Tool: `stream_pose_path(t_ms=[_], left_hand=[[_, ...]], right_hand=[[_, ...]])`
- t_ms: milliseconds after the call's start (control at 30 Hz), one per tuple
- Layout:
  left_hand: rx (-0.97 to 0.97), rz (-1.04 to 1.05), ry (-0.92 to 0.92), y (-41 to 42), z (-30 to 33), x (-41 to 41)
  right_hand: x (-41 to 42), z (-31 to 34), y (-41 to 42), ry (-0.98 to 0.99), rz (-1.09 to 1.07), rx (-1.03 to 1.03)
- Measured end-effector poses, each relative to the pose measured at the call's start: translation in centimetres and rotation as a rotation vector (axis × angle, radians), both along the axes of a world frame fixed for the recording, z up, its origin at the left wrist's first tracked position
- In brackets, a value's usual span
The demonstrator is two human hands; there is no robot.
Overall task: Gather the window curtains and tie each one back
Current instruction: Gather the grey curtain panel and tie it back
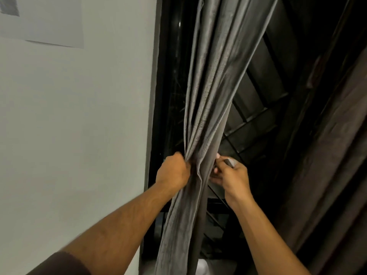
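Both your arms are stretched up and forward, and your left hand (173, 171) is balled into a fist with its grip pinching the bunched left edge of the grey curtain (208, 108), knuckles toward the white wall (79, 126). Your right hand (231, 176) sits on the curtain's right side at the same height, back of the hand facing you, fingers (218, 157) curled in against the folds and pinching a flat grey strip, the tie-back (229, 162), which pokes out just past the knuckles. The curtain hangs gathered into one narrow column between your hands, running from the top of the view down to the bottom edge, in front of the dark window (174, 86). Over on the far right, a second curtain (327, 155) hangs in loose dark folds, well apart from your hands. A sheet of paper (49, 20) is fixed high on the wall to the left.
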State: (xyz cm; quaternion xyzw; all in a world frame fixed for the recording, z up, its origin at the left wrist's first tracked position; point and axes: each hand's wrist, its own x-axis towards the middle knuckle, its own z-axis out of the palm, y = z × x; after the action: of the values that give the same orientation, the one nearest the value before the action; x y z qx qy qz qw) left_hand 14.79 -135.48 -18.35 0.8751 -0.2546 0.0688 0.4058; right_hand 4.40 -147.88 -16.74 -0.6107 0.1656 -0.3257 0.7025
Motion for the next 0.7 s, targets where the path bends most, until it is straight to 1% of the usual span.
stream_pose_path(t_ms=[67, 100, 133, 200, 267, 300, 333, 367, 433, 533, 600, 633, 700], left_hand=[[-0.101, 0.061, 0.071, 0.3, 0.0, -0.5], [-0.15, 0.073, 0.128, 0.4, 0.1, -0.8], [-0.2, 0.081, 0.191, 0.4, 0.2, -1.2], [-0.304, 0.086, 0.334, 0.0, 0.3, -2.6], [-0.474, 0.034, 0.508, -0.4, 0.3, -4.0], [-0.58, -0.009, 0.618, -0.4, 0.2, -4.5], [-0.678, -0.055, 0.717, -0.2, 0.1, -5.0], [-0.739, -0.102, 0.796, 0.1, -0.1, -5.1], [-0.802, -0.183, 0.875, 0.6, -0.3, -5.3], [-0.8, -0.271, 0.857, 1.1, -0.6, -6.0], [-0.736, -0.332, 0.832, 1.4, -0.7, -6.2], [-0.709, -0.365, 0.822, 1.6, -0.8, -6.1], [-0.684, -0.415, 0.831, 1.8, -1.0, -5.8]], right_hand=[[-1.6, -1.4, 0.4, -0.059, 0.023, 0.052], [-2.4, -2.2, 0.9, -0.08, 0.024, 0.016], [-3.0, -3.0, 1.6, -0.088, 0.011, -0.078], [-3.7, -4.4, 3.0, -0.059, -0.014, -0.348], [-3.8, -5.0, 4.0, 0.012, -0.025, -0.58], [-3.9, -5.0, 4.1, 0.049, -0.025, -0.647], [-4.0, -5.1, 4.0, 0.082, -0.013, -0.664], [-4.3, -5.0, 4.0, 0.106, 0.016, -0.628], [-4.9, -4.8, 4.0, 0.167, 0.084, -0.502], [-5.7, -4.4, 3.9, 0.223, 0.195, -0.382], [-6.1, -4.0, 4.1, 0.215, 0.279, -0.333], [-6.1, -4.0, 4.1, 0.209, 0.314, -0.33], [-6.2, -4.1, 4.0, 0.193, 0.341, -0.409]])
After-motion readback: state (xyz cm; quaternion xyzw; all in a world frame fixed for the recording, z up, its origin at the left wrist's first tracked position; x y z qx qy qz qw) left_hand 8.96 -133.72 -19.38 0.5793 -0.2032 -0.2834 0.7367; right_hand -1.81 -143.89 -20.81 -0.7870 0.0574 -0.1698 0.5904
